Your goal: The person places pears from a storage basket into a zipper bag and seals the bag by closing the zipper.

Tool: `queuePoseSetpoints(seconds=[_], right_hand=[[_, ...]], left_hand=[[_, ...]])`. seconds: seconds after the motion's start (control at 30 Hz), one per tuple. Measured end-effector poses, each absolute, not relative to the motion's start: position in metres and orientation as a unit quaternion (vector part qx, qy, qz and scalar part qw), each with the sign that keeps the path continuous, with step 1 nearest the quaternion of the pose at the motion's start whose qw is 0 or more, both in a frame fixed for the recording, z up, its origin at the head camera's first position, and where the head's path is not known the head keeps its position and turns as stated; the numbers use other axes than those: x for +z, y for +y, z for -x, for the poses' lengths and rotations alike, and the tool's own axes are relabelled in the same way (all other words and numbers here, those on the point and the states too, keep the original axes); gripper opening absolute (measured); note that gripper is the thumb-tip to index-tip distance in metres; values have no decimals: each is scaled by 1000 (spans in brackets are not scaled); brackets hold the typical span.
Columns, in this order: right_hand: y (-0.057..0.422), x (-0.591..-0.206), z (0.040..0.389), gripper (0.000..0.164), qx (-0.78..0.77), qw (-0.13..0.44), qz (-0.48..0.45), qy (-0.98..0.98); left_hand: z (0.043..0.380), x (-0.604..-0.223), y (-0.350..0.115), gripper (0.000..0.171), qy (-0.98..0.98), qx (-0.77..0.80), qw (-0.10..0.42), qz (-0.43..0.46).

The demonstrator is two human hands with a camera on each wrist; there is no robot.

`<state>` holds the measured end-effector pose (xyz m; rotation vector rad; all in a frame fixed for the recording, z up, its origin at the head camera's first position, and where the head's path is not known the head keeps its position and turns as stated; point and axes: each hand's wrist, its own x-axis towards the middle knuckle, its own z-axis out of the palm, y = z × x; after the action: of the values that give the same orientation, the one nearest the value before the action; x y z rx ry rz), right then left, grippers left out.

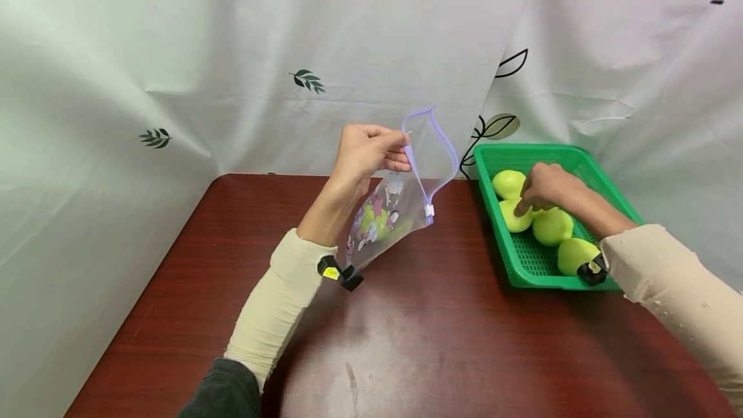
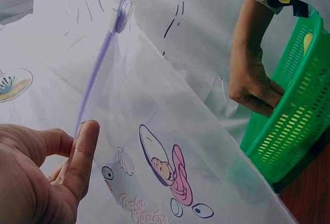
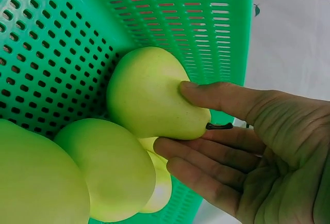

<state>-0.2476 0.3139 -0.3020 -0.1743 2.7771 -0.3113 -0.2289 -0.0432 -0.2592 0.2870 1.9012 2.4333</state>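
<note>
My left hand [image 1: 368,150] pinches the purple-edged mouth of a clear slider zip bag [image 1: 415,211] between thumb and fingers, above the table. The bag's mouth gapes, and yellow-green fruit shows through its printed side. In the left wrist view, cartoon prints and the white slider [image 2: 114,20] are visible. My right hand [image 1: 545,186] reaches into a green plastic basket [image 1: 511,257]. There the right wrist view shows a yellow-green pear [image 3: 149,92] with a dark stem, the thumb on its side and fingertips beneath it. Other pears [image 3: 105,170] lie beside it.
The basket stands at the right of a dark red-brown wooden table [image 1: 232,315], close to the back curtain. Pale curtains [image 1: 261,50] with leaf prints hang behind and at both sides. Another pear [image 1: 574,255] lies at the basket's near end.
</note>
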Motion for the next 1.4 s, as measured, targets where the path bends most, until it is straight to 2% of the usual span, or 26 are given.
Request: queuePoseSetpoints(seconds=[0.23,0.5,0.73,1.0,1.4], right_hand=[[317,-299,248,57,-123,161,66,977],[315,-289,244,65,-121,143,69,980],[316,-274,243,68,-105,125,69,984],[319,-255,243,65,-92,110,58,988],[323,-228,244,68,-93,86,40,991]], left_hand=[[229,-259,-42,12,612,785,20,-93],[229,-260,-42,15,613,784,20,-95],[230,-261,-42,8,611,786,21,-93],[230,-260,-44,17,615,783,21,-91],[230,-260,-46,9,615,783,21,-88]])
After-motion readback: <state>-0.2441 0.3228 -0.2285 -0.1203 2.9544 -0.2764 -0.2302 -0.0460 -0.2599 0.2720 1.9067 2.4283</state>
